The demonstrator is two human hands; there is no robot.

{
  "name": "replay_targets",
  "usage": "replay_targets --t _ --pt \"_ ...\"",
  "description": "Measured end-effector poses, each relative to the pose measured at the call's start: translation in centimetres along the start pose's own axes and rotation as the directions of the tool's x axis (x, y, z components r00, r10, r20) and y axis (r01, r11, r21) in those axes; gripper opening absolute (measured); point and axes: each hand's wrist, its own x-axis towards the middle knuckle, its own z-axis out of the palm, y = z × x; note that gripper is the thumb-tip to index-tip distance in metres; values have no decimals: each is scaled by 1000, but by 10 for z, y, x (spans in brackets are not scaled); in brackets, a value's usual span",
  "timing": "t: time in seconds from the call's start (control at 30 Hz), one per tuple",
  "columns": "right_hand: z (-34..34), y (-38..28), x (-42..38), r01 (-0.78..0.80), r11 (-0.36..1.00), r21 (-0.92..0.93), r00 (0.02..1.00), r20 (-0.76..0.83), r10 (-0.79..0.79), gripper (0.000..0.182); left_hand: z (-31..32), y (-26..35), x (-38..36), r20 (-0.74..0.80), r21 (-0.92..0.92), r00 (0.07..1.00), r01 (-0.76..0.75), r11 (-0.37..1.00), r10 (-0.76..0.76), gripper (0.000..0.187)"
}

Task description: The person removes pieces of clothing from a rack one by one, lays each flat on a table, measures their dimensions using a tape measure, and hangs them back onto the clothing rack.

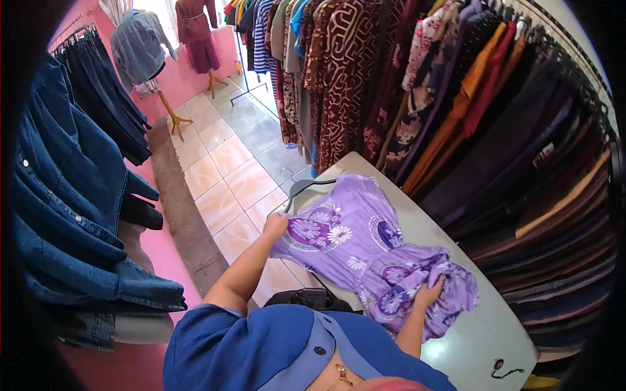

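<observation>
A purple dress with white flower prints lies partly over the pale table, its skirt bunched at the right. A black hanger shows at its neckline. My left hand is closed on the hanger's near end, beside the dress's shoulder. My right hand is closed on the gathered skirt fabric, low on the dress. The fingertips of this hand are partly hidden in the folds.
The table carries a small black corded item near its front corner. Packed clothes hang along the right. Denim shirts hang close on the left. Dressed mannequins stand at the back by the tiled floor.
</observation>
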Motion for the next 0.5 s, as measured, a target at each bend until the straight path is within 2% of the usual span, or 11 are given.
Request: replay_targets --t 0.07,0.1,0.17,0.2,0.27,0.33,0.37,0.4,0.43,0.47,0.5 --pt "27 -32 -2 -135 961 241 989 90 116 57 -32 -8 -1 -75 -129 997 -1 992 -9 46" --pt "41 -50 -5 -173 933 316 982 128 139 57 -41 -24 7 -72 -130 997 5 992 -14 46" --pt "71 -93 -12 -276 861 427 958 198 208 56 -66 -55 26 -247 -159 968 -87 983 46 45" --pt "89 -107 -16 -247 860 446 964 201 173 57 -80 -69 34 -246 -162 968 -89 983 48 45" --pt "127 -169 -40 -231 828 511 962 247 116 57 -123 -92 50 -464 -169 883 -169 971 73 43" --pt "174 -229 -68 -341 748 569 884 464 50 58 -174 -117 71 -550 -188 835 -142 972 16 41" --pt "185 -271 -81 -285 811 510 794 600 -98 59 -199 -128 80 -615 -142 787 -180 973 55 39" --pt "194 -315 -96 -210 860 466 658 717 -228 59 -227 -138 90 -677 -93 730 -217 972 98 37" --pt "207 -349 -113 -47 866 498 548 738 -394 61 -255 -150 99 -676 -89 729 -225 970 107 37" --pt "219 -380 -128 111 837 536 401 746 -531 63 -282 -160 106 -702 -7 696 -222 975 153 33" --pt "225 -414 -135 188 765 616 326 696 -640 64 -305 -166 112 -722 73 663 -214 974 200 29"
